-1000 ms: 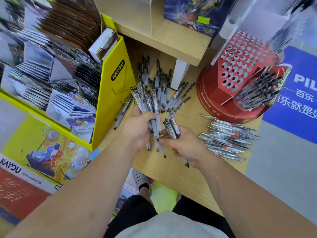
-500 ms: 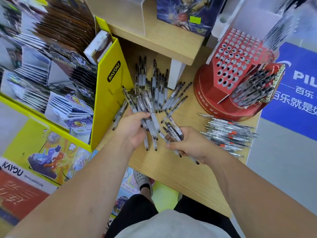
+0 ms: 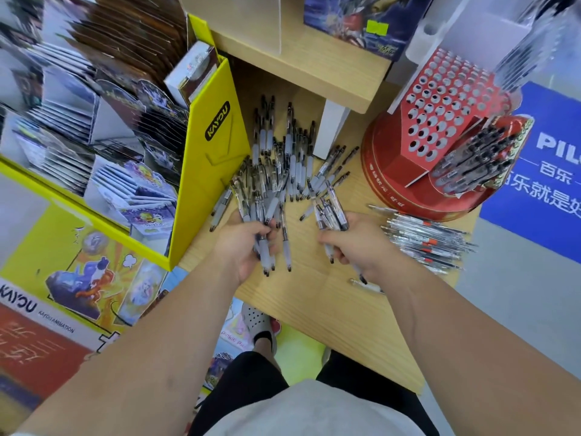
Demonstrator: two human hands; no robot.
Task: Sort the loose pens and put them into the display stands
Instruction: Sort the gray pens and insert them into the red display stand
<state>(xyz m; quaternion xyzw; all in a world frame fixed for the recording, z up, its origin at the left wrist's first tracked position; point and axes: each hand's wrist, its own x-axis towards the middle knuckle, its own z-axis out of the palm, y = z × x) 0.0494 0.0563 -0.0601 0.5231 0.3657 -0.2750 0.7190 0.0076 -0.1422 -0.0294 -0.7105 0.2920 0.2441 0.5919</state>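
My left fingers were curled shut round a fan of black gel pens, tips pointing toward the lower edge of the frame. My right fingers were closed on a smaller bundle, clip ends pointing up the frame. Left hand sat centre-left, right hand centre-right.

Change since half a second earlier: the hands had drawn apart. Then they met just below the pile, the two bundles nearly touching; now bare worktop showed between them. Each hand kept its own batch. I judged this a split of one handful into two sorted lots, not yet a move to any stand.

Outward: the main loose pile lay at centre frame, just above both hands, against the yellow card display. A second group of clear pens with orange marks lay at right of centre, just beside the right hand. The red display stand, upper right, had most holes empty; one face held black pens.

Judgement: sorting under way, stand largely unfilled, most of the task remaining.
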